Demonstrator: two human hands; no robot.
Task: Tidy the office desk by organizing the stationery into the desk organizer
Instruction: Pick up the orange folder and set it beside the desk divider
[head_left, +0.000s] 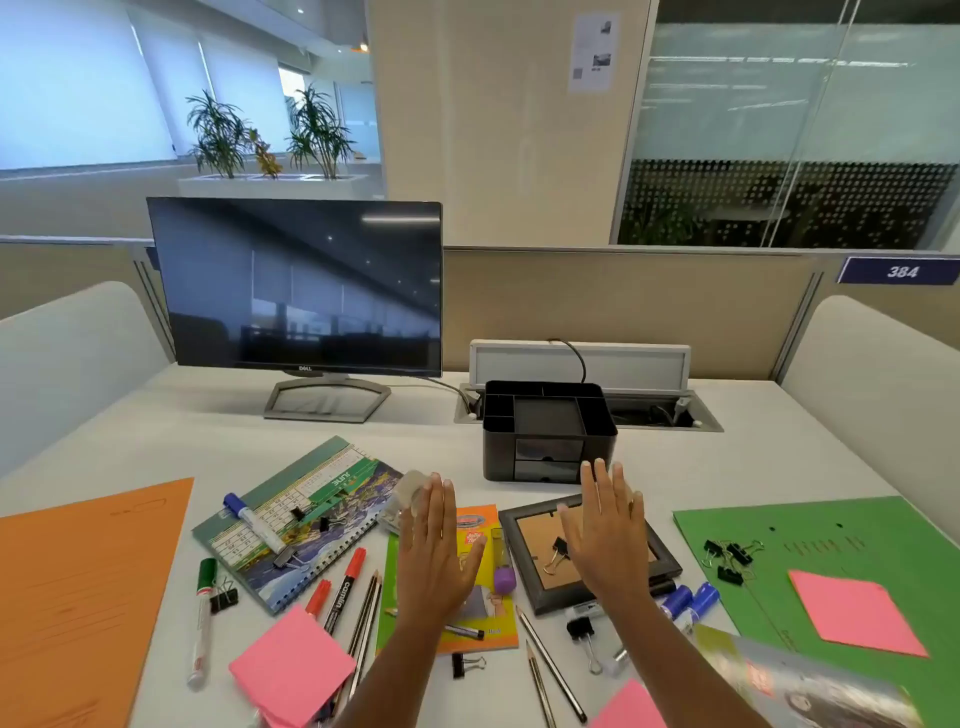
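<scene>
A black desk organizer with several top compartments and two small drawers stands at the middle of the desk, nothing visible inside it. My left hand hovers flat and empty over an orange-yellow booklet. My right hand hovers flat and empty over a dark picture frame that has a binder clip lying on it. Markers, pencils, binder clips and pink sticky notes lie scattered around both hands.
A dark monitor stands at the back left. A spiral calendar lies left of my hands, an orange folder at far left, a green folder with a pink note at right. An open cable box sits behind the organizer.
</scene>
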